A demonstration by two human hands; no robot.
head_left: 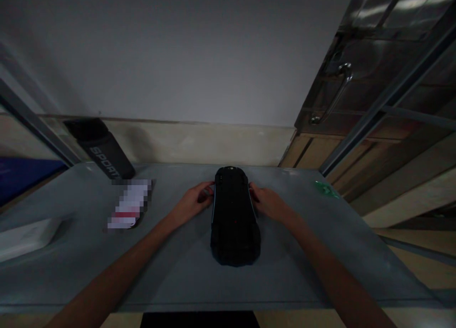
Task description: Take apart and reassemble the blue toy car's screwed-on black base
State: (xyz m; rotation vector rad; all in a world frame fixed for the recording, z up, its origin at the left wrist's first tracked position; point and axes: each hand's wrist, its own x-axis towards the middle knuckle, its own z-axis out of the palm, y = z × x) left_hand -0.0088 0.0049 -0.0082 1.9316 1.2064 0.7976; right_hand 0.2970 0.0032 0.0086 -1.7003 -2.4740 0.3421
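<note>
In the middle of the table lies a black toy car (233,209) with thin light-blue edges along its sides. Its dark underside seems to face up, and fine detail is lost in the dim light. My left hand (195,200) grips its left side near the far end, thumb and fingers curled in. Opposite, my right hand (265,201) closes on the right side, with its fingertips partly hidden by the car.
A black bottle marked SPORT (107,152) stands at the back left. Near it lies a blurred white-and-red item (130,204). A white box (28,238) sits at the left edge, and a green crumpled wrapper (326,189) at the right. Metal posts (356,133) frame the table.
</note>
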